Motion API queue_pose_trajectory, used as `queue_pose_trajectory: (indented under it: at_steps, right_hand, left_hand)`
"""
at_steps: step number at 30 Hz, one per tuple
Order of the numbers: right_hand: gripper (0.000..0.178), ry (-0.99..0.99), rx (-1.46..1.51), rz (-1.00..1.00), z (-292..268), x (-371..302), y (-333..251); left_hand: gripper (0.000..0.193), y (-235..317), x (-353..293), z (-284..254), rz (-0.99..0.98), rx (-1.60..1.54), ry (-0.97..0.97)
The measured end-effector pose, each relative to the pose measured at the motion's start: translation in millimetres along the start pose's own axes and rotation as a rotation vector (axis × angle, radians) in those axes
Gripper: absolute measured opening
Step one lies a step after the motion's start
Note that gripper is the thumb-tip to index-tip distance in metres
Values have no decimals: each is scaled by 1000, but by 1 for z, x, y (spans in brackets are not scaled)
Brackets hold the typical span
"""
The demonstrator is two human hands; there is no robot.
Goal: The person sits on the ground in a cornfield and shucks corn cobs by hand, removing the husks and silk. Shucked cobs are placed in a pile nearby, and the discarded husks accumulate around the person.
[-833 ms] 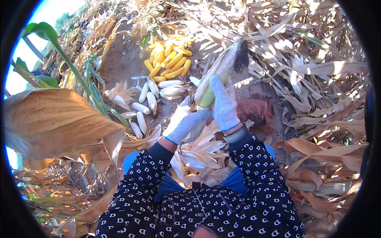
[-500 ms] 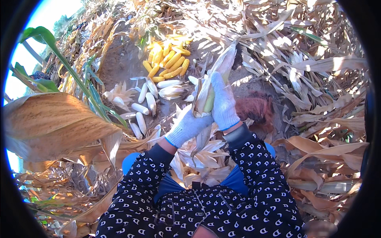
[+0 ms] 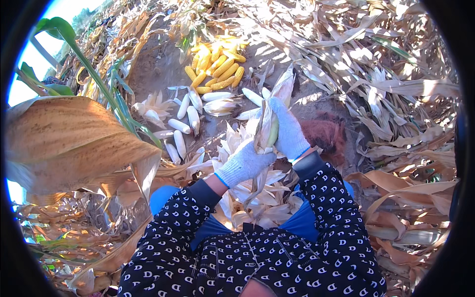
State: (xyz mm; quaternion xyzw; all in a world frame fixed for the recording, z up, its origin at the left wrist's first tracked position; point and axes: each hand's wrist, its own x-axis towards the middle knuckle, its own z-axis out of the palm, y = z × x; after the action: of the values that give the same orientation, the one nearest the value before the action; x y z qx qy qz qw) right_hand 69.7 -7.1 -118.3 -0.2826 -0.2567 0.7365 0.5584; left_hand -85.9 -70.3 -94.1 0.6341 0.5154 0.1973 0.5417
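Gripping corn ear [image 3: 271, 129]: left hand [image 3: 244, 162], right hand [image 3: 288, 129]; husks [image 3: 257, 198] seemingly crowding below.

Outdoor field setting in bright, low sunlight, with a strip of pale blue sky [image 3: 34, 59] at the upper left. The bare brown soil [image 3: 158, 69] is ringed by dry, tan maize stalks and leaves [image 3: 376, 84], which cast sharp shadows across it. A large withered leaf [image 3: 69, 133] and green leaf blades [image 3: 94, 74] stand at the left.

corn cob [image 3: 273, 129]: mostly husk-hidden | left hand [image 3: 246, 162] fingers: behind husk
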Motion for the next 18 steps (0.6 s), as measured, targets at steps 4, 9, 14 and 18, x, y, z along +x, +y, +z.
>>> queue_pose_trajectory:
  at_steps: [4,9,14,18]
  right_hand:
    - [55,57,-12,44,-3,1,1]
    - [54,10,27,121,2,-5,-4]
    - [55,65,4,183,8,-11,-7]
    - [57,47,-95,52,3,2,2]
  left_hand:
    - [48,2,-6,-4,19,-6,-20]
    - [51,8,-12,-7,-4,40,-42]
    - [52,14,-16,-9,-47,66,-71]
    - [53,1,-8,-4,-99,-61,-29]
